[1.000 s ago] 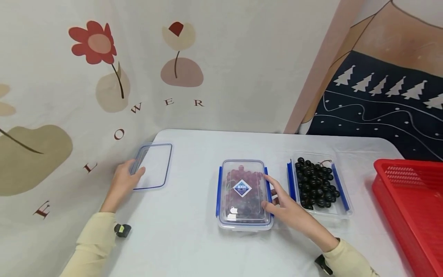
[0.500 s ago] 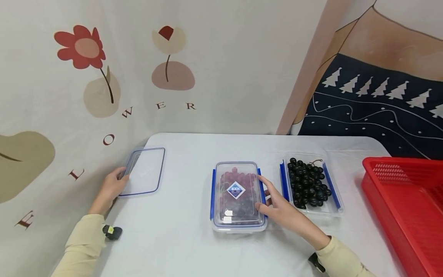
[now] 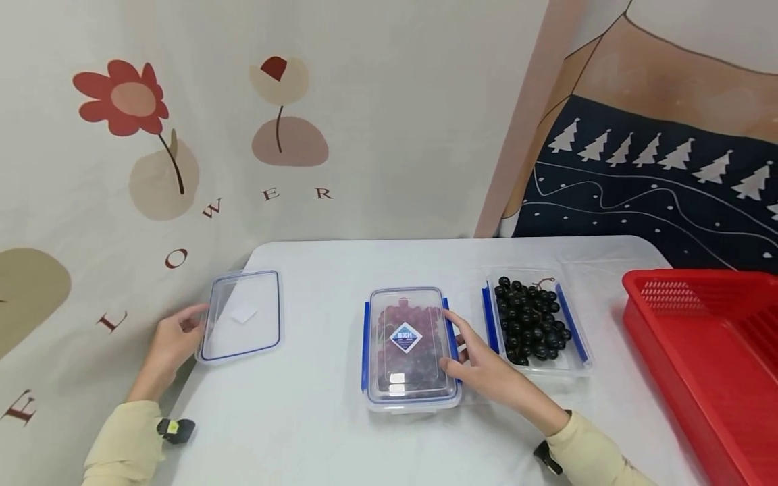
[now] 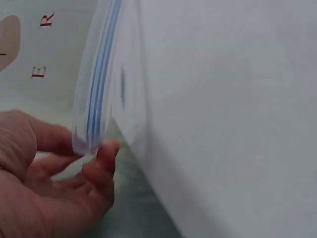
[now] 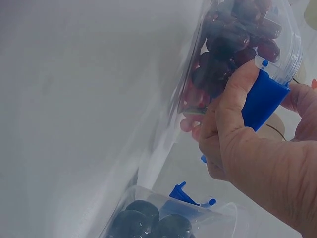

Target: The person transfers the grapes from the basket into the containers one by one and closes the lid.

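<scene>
My left hand (image 3: 167, 344) pinches the left edge of a clear rectangular lid (image 3: 280, 307) with a blue seal, at the table's left side. In the left wrist view the lid (image 4: 99, 84) shows edge-on, its corner between thumb and fingers. A pale diamond label (image 3: 244, 314) shows through it. My right hand (image 3: 489, 371) grips the right side of a lidded clear container (image 3: 401, 364) of red grapes, mid-table. The right wrist view shows my fingers and thumb around its blue latch (image 5: 265, 101). Part of the grapes is hidden behind the lid's glare and its diamond label.
An open clear container (image 3: 583, 378) of black grapes (image 3: 529, 324) with blue latches stands just right of my right hand. A red basket (image 3: 632, 317) is at the far right. Printed cloth (image 3: 389, 155) hangs behind the white table (image 3: 292, 418).
My left hand has shifted from reaching over the lid to holding its left edge. The lid has come slightly nearer, and its label now shows. My right hand stays on the lidded container.
</scene>
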`<state>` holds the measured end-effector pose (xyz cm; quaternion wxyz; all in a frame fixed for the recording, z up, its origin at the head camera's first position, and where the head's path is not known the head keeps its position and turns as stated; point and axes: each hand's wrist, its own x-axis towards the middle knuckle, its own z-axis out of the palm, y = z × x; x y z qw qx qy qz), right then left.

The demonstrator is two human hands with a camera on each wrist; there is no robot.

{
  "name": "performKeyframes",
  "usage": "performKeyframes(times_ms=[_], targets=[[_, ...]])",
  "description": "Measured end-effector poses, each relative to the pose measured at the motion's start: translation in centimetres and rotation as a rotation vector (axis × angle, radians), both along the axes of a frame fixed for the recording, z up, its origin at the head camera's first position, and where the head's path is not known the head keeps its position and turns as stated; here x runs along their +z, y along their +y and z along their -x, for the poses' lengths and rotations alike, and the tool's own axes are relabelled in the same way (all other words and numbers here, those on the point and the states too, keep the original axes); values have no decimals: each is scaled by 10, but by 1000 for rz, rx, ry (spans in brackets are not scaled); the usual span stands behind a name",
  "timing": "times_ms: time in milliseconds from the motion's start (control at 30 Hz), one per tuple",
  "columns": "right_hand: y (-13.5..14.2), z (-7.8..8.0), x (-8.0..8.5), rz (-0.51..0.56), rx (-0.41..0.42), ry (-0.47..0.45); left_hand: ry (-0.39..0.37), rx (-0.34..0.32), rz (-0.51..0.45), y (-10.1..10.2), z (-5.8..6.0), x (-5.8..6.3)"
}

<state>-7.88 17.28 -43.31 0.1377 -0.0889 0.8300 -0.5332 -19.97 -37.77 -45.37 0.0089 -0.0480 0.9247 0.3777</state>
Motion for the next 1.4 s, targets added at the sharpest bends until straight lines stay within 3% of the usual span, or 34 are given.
performKeyframes(times_ms=[200, 333, 500, 700, 800, 1033, 1400], targets=[[0, 1, 1, 10, -3, -9, -149, -135, -179, -2, -15, 12], [-1, 2, 0, 29, 0, -18, -166, -175, -300, 0, -27, 14], [0, 2, 0, 31, -1, -12, -119, -249, -381, 9, -37, 20], [3, 2, -1, 16, -9, 5, -24, -414, -670, 30, -42, 31], [3, 2, -2, 20, -2, 14, -10, -481, -749, 39, -43, 36], [0, 2, -7, -1, -9, 73, -2, -515, -779, 53, -46, 42], [0, -3, -6, -10, -87, 89, 13, -565, -769, 93, -44, 54]])
